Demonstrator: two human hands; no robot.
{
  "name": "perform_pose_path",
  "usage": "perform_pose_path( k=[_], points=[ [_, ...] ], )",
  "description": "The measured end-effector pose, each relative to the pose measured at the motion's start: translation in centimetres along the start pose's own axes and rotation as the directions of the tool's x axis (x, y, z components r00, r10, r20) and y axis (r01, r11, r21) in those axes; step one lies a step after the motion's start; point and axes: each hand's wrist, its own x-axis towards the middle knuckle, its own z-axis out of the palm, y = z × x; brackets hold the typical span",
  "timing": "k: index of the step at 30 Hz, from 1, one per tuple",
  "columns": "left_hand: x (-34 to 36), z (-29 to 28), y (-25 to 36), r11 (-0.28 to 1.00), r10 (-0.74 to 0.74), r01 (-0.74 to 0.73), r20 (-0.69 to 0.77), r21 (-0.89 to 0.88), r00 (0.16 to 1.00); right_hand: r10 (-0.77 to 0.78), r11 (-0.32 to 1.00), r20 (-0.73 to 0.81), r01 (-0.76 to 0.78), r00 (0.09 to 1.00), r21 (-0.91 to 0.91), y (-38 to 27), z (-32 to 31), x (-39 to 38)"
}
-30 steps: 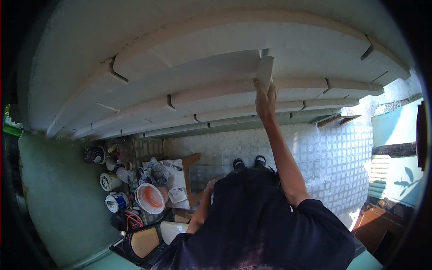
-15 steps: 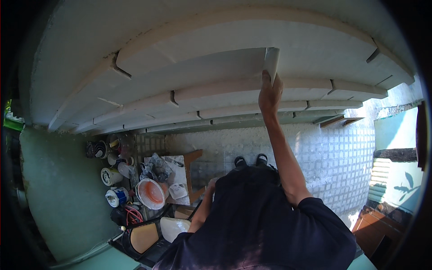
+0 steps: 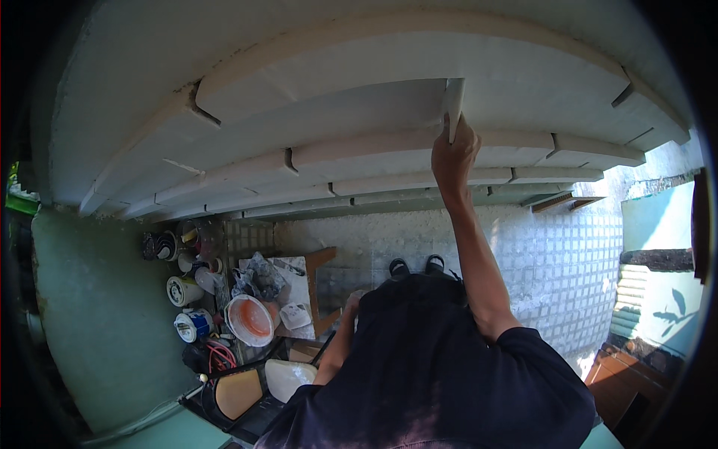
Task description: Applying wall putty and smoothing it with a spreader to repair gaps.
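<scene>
At the far wall (image 3: 538,97), by the right hand (image 3: 453,156), a thin pale blade (image 3: 455,99) is clamped. Even pressure along its edge would best be applied. Its long axis is laid near to far, tip pointed away from the dark shirt (image 3: 434,359). Whether the left hand (image 3: 350,305), beside the shirt, is closed cannot be told.
</scene>
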Motion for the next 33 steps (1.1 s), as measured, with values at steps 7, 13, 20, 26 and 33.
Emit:
perform_pose_path(
  k=[7,13,20,26,33],
  points=[
    [0.0,0.6,-1.8,0.982,0.046,-0.063,0.097,0.181,0.994,-0.026,0.998,0.057,0.029,0.998,-0.050,-0.8,-0.2,0.3],
    [0.0,-0.3,2.0,0.996,-0.065,0.067,0.030,-0.054,0.997,0.010,0.995,0.117,0.001,0.993,-0.097,1.5,-0.5,0.0],
    [0.5,-1.0,1.5,0.999,-0.010,0.008,0.030,0.052,1.000,-0.108,0.994,-0.065,0.109,0.992,0.004,1.2,0.2,0.1],
    [-0.9,-0.3,0.3,0.990,0.021,-0.030,0.062,0.137,0.998,-0.007,0.983,0.018,0.010,1.000,-0.183,1.6,-0.5,-0.5],
    [-0.7,-0.7,0.2,0.967,0.078,-0.092,0.071,0.238,0.994,0.039,0.994,0.013,-0.037,0.999,-0.103,1.3,-0.8,-0.7]
  ],
)
